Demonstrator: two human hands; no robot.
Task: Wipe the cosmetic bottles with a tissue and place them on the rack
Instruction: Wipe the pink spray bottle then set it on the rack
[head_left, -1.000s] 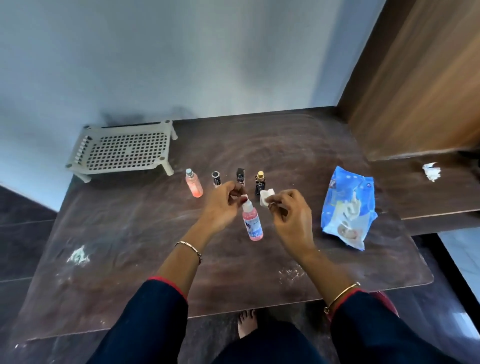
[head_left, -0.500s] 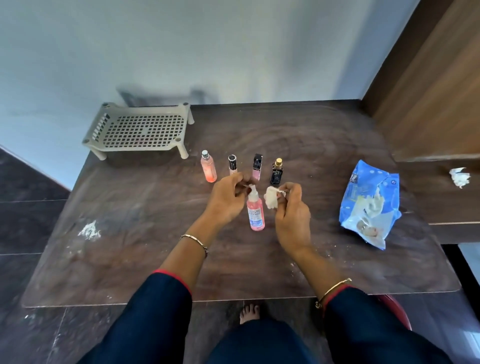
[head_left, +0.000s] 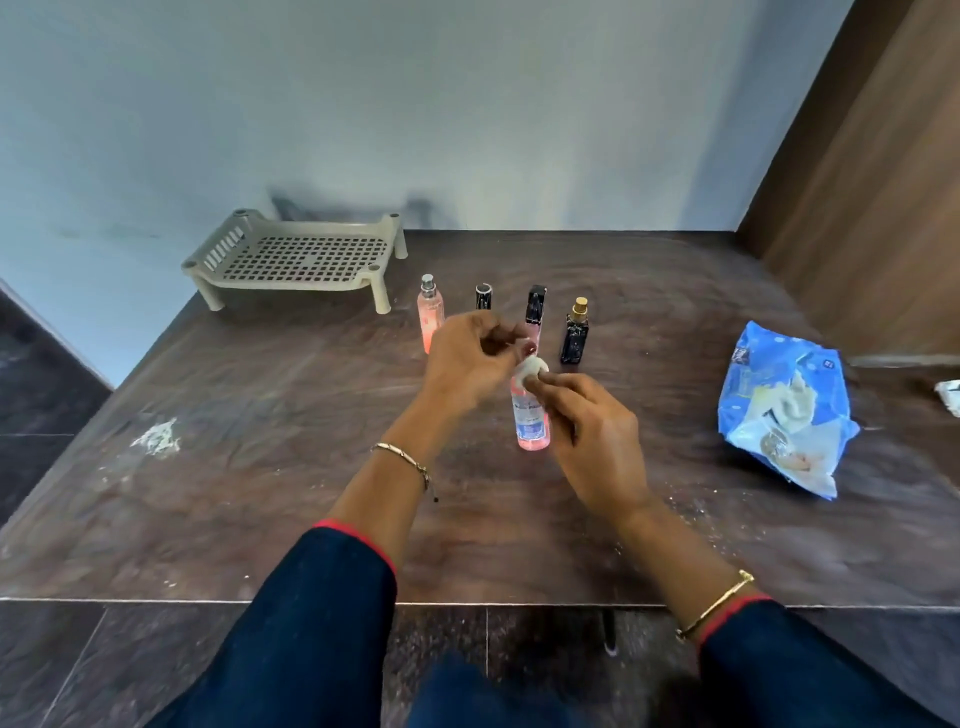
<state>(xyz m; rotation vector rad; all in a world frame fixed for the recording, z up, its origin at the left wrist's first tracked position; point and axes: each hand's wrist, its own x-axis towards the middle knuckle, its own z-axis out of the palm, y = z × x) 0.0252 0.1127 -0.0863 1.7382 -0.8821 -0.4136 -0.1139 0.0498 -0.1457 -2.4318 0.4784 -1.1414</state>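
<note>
A pink spray bottle (head_left: 531, 418) with a white label stands upright on the dark wooden table (head_left: 260, 493). My right hand (head_left: 592, 441) pinches a small white tissue wad (head_left: 531, 368) and presses it on the bottle's top. My left hand (head_left: 467, 358) hovers just left of that top with curled fingers, its thumb beside the tissue; what it holds is unclear. Behind stand a peach bottle (head_left: 430, 312), a small black-capped bottle (head_left: 483, 297), a pink tube with a black cap (head_left: 536, 309) and a dark gold-capped bottle (head_left: 574, 338). The beige slotted rack (head_left: 296, 257) sits at the back left, nothing on it.
A blue tissue pack (head_left: 784, 410) lies open at the right. A crumpled tissue (head_left: 950, 396) sits on the lower ledge at the far right. A white smear (head_left: 156, 436) marks the table's left side. A wooden panel (head_left: 883, 182) rises at the right; the wall is behind.
My right hand has brought the tissue from beside the pink bottle onto its top. My left hand stays by the top. The view has shifted a little.
</note>
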